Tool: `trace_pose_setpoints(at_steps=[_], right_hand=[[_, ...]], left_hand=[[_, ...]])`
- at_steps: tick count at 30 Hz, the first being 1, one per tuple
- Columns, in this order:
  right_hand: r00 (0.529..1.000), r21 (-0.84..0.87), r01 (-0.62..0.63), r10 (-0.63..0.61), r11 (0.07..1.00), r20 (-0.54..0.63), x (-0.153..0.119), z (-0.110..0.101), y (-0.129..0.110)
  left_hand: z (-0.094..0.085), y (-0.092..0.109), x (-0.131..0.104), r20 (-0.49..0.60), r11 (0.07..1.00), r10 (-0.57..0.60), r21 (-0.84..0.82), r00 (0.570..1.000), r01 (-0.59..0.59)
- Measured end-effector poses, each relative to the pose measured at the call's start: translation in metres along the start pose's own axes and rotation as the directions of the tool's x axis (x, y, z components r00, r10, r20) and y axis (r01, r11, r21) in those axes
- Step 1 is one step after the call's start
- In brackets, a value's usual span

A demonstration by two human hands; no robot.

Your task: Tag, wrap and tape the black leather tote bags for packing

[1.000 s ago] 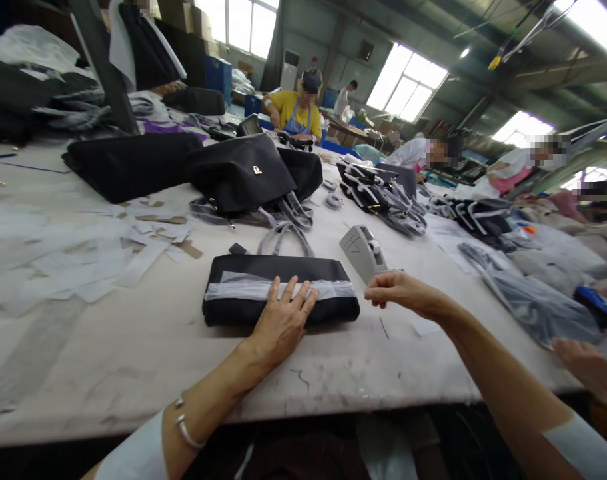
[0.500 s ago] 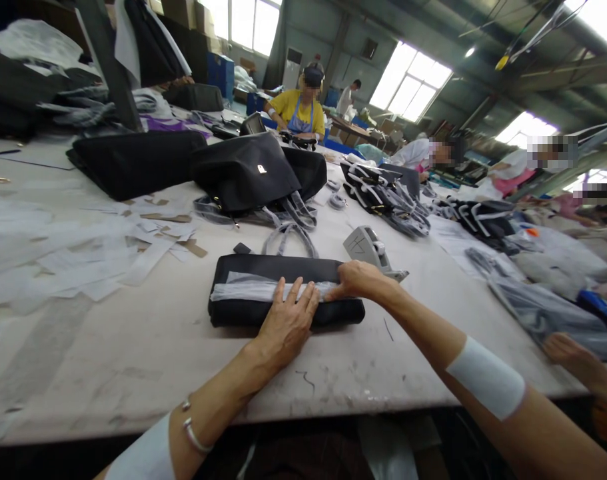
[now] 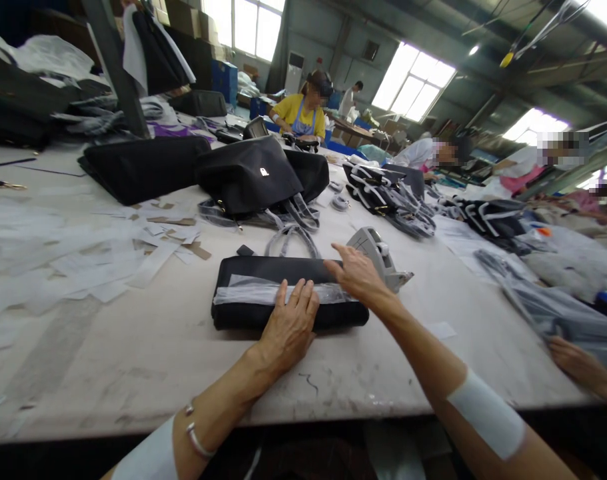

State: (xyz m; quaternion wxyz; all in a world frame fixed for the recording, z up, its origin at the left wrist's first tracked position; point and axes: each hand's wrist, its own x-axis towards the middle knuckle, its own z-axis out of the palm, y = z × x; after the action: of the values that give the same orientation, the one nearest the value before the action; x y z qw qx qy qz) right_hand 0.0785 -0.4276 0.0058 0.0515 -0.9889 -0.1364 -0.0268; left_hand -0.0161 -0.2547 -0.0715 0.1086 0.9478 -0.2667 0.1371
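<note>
A black handbag (image 3: 283,268) lies on its side in front of me. A band of clear plastic wrap (image 3: 248,294) runs along it, and its plastic-covered handles (image 3: 292,233) stretch out behind. My left hand (image 3: 288,327) rests on the band with its fingers stretched out flat, pressing near the middle of the bag. Over the bag's right end is my right hand (image 3: 360,272), open, thumb and fingers apart, with nothing visible in it. Just beyond that hand stands a grey tape dispenser (image 3: 376,250), partly hidden by it.
Scattered white paper strips (image 3: 168,247) cover the table's left side. Behind the bag are more black handbags (image 3: 253,177) and a pile of plastic-wrapped straps (image 3: 393,200). A co-worker's hand (image 3: 578,360) holds grey plastic at the right edge. Other people work farther back.
My right hand has lifted off the plastic band, its fingers spreading toward the tape dispenser. My left hand stays flat on the handbag. A small pale strip now shows on the table at right.
</note>
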Motion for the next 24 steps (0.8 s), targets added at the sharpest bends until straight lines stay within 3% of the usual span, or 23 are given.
trace_pose_setpoints(at_steps=[3, 5, 9, 12, 15, 18, 21, 24], right_hand=[[0.998, -0.138, 0.060, -0.057, 0.989, 0.029, 0.002, 0.038, -0.027], [0.995, -0.140, 0.070, -0.058, 0.988, 0.087, 0.005, 0.051, -0.032], [0.985, -0.009, 0.022, -0.020, 1.000, 0.171, 0.019, 0.053, -0.036], [0.980, 0.044, 0.058, -0.066, 0.997, 0.188, 0.027, 0.053, -0.036], [0.978, 0.059, 0.063, -0.073, 0.996, 0.193, 0.025, 0.051, -0.021], [0.995, 0.047, -0.014, 0.009, 0.999, 0.103, 0.011, 0.047, 0.005], [0.992, 0.095, -0.128, 0.128, 0.987, -0.003, -0.007, 0.044, 0.026], [0.968, 0.192, -0.245, 0.250, 0.950, 0.002, -0.016, 0.046, 0.035]], left_hand=[[0.002, 0.002, -0.001, -0.019, 1.000, -0.021, -0.007, 1.000, 0.021], [0.003, 0.002, -0.002, -0.025, 1.000, -0.023, -0.011, 0.999, 0.023], [0.002, 0.002, -0.001, -0.042, 0.999, -0.031, -0.007, 0.999, 0.031], [-0.002, 0.002, 0.002, -0.029, 1.000, -0.014, 0.001, 0.999, 0.014], [-0.007, -0.003, 0.001, -0.011, 1.000, 0.014, 0.001, 1.000, -0.014], [-0.012, -0.019, -0.011, -0.044, 0.999, 0.013, 0.044, 0.999, -0.012], [-0.020, -0.046, -0.033, -0.079, 0.991, -0.067, 0.108, 0.995, 0.075], [-0.035, -0.073, -0.057, -0.082, 0.963, -0.240, 0.104, 0.967, 0.248]])
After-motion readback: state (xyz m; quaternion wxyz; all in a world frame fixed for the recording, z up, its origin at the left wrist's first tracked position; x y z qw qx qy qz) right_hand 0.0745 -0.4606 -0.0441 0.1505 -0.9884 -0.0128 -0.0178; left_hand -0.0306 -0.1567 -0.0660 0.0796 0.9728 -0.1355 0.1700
